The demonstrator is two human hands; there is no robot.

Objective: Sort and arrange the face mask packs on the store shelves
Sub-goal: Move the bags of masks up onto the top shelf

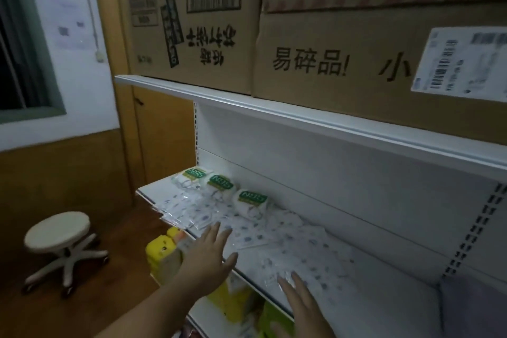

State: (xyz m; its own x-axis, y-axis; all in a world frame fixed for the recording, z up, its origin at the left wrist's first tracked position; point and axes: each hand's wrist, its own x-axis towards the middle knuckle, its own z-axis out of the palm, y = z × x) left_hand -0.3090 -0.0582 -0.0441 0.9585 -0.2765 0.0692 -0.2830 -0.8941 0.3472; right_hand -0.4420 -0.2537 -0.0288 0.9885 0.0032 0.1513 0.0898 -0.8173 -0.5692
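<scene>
Reaching over the shelf (389,307) toward loose face mask packs (288,239); left hand (211,255) and right hand (301,304) both spread, fingers straight, grasping nothing; likely gathering scattered packs next.

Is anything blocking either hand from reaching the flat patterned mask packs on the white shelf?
Nothing visible does. The left hand and right hand, both open with straight fingers, reach over the shelf's front edge straight onto the flat patterned packs. The three green-labelled packs sit further back, out of the way.
</scene>
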